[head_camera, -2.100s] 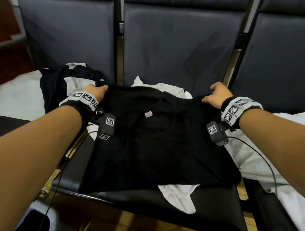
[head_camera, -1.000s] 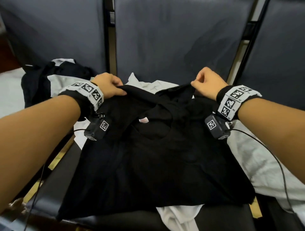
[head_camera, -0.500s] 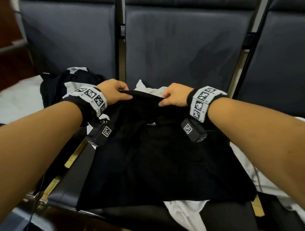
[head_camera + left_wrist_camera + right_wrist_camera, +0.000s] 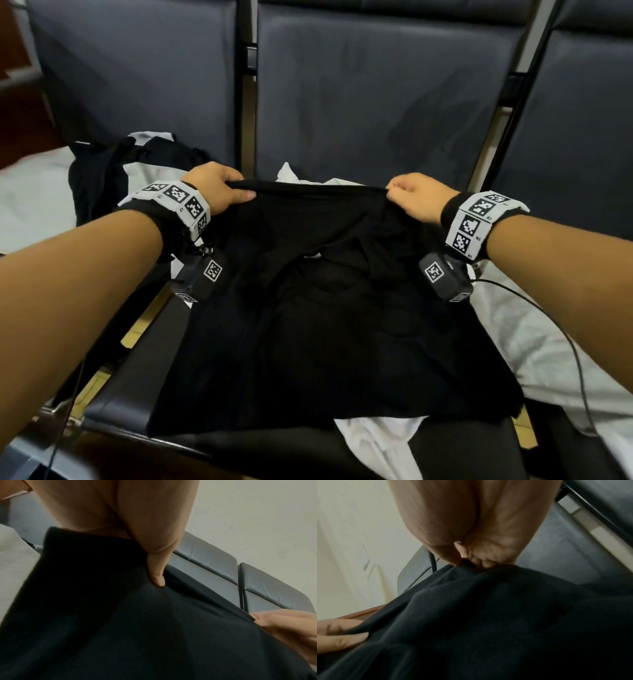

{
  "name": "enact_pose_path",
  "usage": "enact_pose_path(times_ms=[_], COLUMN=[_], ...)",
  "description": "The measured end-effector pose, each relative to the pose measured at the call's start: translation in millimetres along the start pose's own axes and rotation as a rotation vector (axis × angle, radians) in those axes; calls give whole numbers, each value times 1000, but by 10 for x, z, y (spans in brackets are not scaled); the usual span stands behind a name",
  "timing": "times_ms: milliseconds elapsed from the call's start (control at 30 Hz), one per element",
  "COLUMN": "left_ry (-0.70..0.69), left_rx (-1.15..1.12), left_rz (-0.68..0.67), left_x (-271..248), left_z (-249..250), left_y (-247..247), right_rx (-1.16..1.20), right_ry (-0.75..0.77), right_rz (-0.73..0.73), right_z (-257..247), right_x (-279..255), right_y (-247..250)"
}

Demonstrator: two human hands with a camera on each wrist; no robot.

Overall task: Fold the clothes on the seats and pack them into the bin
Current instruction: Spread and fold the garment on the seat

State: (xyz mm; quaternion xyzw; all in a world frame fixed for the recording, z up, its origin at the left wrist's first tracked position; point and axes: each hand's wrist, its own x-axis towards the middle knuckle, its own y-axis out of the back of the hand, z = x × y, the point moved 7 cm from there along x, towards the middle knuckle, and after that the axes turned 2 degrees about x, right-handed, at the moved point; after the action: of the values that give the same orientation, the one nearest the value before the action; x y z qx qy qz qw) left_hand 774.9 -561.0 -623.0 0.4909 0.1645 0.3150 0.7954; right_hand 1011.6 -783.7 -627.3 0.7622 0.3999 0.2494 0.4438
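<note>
Pale wall (image 4: 257,513) behind; wooden floor (image 4: 20,113) (far left, dim).

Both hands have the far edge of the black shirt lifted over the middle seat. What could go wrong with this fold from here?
1. The white garment lies under the black shirt and pokes out at its near edge; it might get dragged or folded in.
2. The left hand and right hand pinch only the edge, so the slack, creased middle may fold crooked.
3. The right wrist's cable trails beside the shirt over the grey cloth and could snag.
</note>
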Motion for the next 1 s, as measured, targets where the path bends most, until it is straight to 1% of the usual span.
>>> enact_pose_path(times_ms=[67, 100, 167, 200, 267, 333, 400, 467, 600, 633, 700, 767, 900, 1000], left_ry=[11, 19, 36, 45, 65, 89, 104, 112, 125, 125, 128, 130, 136, 144], left_rx=[-17, -18, -20, -17, -14, -18, 2, 26, 48, 40, 27, 21, 31, 14], left_rz=[8, 17, 44, 55, 62, 60, 56, 55, 53, 52, 50, 51, 60, 33], left_x=[1, 2, -1, -7, -8, -13, -30, -40, -74, -71, -69, -71, -102, -123], left_z=[1, -2, -23, -38, -80, -133, -156, -158, -137, -137, -136, -133, -173, -231], left_y=[-4, 0, 20, 32, 45, 41, 26, 9, 2, -3, -4, 12, 67, 47], right_rx=[56, 37, -23, -30, -54, -174, -279, -249, -48, -27, 3, 6, -26, -63], right_ry=[12, 38, 95, 103, 81, 54, 36, 20, 34, 41, 75, 84, -7, -25], right_rz=[87, 98, 60, 9, -141, -289, -349, -304, -50, -15, -11, -43, -90, -68], right_z=[-48, -97, -186, -203, -197, -122, 7, 118, 230, 256, 263, 273, 439, 505], right_x=[15, 13, 6, -5, -53, -104, -117, -108, -95, -100, -119, -134, -158, -203], right_y=[41, 43, -8, -56, -151, -230, -223, -127, 142, 176, 191, 205, 295, 346])
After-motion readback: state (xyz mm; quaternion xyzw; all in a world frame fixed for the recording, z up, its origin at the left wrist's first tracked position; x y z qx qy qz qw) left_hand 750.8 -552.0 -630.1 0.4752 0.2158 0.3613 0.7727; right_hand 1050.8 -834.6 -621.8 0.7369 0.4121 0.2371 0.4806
